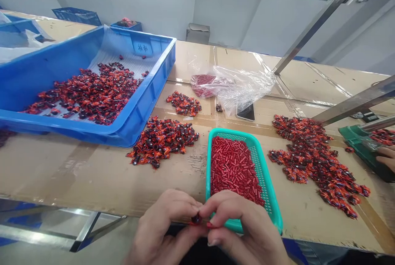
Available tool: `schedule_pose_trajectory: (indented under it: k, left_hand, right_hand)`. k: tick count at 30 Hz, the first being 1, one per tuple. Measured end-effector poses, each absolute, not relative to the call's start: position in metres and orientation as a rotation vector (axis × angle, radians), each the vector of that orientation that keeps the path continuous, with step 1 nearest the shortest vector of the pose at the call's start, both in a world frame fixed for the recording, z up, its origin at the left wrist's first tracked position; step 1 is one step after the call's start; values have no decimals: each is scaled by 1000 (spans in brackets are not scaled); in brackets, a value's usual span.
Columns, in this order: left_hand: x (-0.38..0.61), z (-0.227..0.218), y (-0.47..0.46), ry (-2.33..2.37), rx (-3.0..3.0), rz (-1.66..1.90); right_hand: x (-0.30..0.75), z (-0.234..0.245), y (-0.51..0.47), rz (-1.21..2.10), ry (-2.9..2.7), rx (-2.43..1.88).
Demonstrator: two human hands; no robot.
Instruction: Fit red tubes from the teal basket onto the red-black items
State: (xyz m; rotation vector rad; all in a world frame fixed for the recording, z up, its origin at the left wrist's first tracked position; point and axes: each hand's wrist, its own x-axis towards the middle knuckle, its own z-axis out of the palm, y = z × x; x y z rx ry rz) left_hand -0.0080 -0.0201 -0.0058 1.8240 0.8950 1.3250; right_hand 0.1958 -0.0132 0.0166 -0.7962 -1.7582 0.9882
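Note:
Both hands meet at the table's front edge, beside the near end of a green basket (271, 191). A small dark part with orange wires (196, 218) is pinched between the thumb and fingertips of my left hand (166, 224). My right hand (243, 224) closes on a small red tube (210, 225), of which only the end shows, right beside the dark part. Many red tubes (231, 166) like it fill the basket. Left of the basket lies a pile of dark and orange parts (163, 137), with a smaller pile (184, 103) behind it.
A large blue crate (123, 135) holds more such parts on the left. Another long pile (314, 154) spreads to the right. Behind the basket are a plastic bag (222, 82) and a phone (246, 112). A co-worker's hand (387, 158) touches a green device (361, 145). Metal posts (317, 26) rise at right.

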Motion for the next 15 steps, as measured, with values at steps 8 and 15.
schedule_pose_trajectory:
  k: [8, 15]
  left_hand:
    - [-7, -3, -29, 991, 1753, 1479]
    - [-13, 1, -39, 1165, 2093, 1309]
  right_hand:
    - [193, 17, -20, 961, -1641, -868]
    - [185, 25, -14, 557, -1858, -850]
